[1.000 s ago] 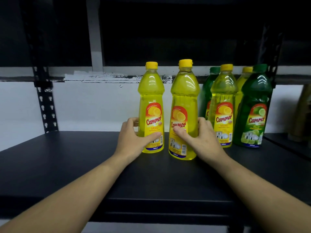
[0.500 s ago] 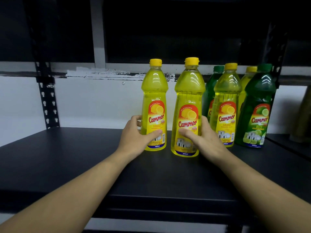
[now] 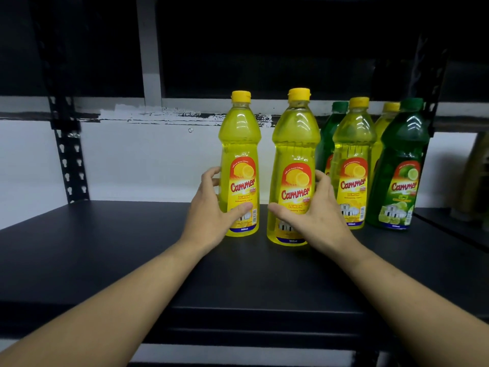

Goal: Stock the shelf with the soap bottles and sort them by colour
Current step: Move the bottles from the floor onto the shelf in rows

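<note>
Two yellow lemon soap bottles stand upright near the middle of the black shelf (image 3: pixel 127 250), each in one hand. The left lemon bottle (image 3: pixel 239 160) has its yellow cap on and its label faces the camera. The left hand (image 3: pixel 211 215) grips it low down from its nine o'clock side, thumb lying across the bottom of the label, fingers curled round the far side. At three o'clock of it, apart by a narrow gap, stands the middle lemon bottle (image 3: pixel 295 165), a little nearer the shelf's front edge. The right hand (image 3: pixel 316 215) holds this one from its three o'clock side, thumb across the lower label and fingers wrapped behind.

Further toward three o'clock four more bottles stand close together. The third lemon bottle (image 3: pixel 353 154) is just beside the right hand's fingers, and the front lime bottle (image 3: pixel 399 168), dark green with a green cap, is at its three o'clock. Behind them, toward twelve o'clock, the rear lime bottle (image 3: pixel 329 128) and the rear lemon bottle (image 3: pixel 383 131) show only in part.

At nine o'clock of the whole group a black perforated upright post (image 3: pixel 67 149) rises from the shelf, with a white wall (image 3: pixel 137 160) behind
</note>
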A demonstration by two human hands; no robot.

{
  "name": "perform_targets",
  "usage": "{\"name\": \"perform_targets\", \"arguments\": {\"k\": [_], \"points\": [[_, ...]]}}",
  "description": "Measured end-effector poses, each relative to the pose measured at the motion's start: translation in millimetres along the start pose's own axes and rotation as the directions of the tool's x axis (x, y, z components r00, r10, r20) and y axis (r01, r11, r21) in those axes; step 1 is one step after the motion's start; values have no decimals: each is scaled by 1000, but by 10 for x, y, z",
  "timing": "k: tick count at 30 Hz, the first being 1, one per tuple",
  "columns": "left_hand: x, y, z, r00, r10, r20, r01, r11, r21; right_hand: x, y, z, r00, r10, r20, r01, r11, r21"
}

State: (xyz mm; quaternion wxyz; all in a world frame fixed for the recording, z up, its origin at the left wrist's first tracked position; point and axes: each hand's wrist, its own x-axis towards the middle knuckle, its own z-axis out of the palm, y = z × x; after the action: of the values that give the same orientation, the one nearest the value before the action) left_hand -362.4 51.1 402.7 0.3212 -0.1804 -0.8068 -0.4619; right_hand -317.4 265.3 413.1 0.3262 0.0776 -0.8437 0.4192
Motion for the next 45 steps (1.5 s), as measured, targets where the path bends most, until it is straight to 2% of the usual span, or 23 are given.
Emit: {"name": "perform_targets", "arguments": {"k": [4,6,8,10,12,15,22,28,34,37,45], "points": [[4,-9,32,995,-22,99,28,998,-60,16,-1,34,1000,-10,-29,9,999,-51],[3,-24,61,994,-21,108,22,1000,-8,28,19,40,1000,5,-28,-6,1000,-20],[4,-12,71,999,19,31,-23,992,121,29,22,40,999,4,-37,-4,1000,12],[5,30,79,985,149,-86,-123,959,254,17,1,37,998,-32,-56,32,999,6],[9,115,126,963,245,-111,-200,928,315,3,-16,29,994,-74,-81,70,996,-52],[20,206,248,977,175,-122,-141,959,248,-1,-21,6,991,-99,-93,86,988,-131],[5,244,268,979,126,-162,-79,960,270,-66,-49,-80,991,-48,-123,30,989,-142],[-268,470,269,985,159,-71,-139,963,230,-343,34,-470,991,6,-133,-29,984,-174],[-575,885,418,989,149,-13,-142,963,231,-623,162,-1007,981,24,-194,-60,981,-186],[-676,1021,511,981,190,30,-192,954,229,-730,247,-1254,977,37,-210,-79,977,-196],[-767,1310,821,970,227,89,-240,955,173,-816,584,-1579,957,102,-273,-145,979,-143]]}}
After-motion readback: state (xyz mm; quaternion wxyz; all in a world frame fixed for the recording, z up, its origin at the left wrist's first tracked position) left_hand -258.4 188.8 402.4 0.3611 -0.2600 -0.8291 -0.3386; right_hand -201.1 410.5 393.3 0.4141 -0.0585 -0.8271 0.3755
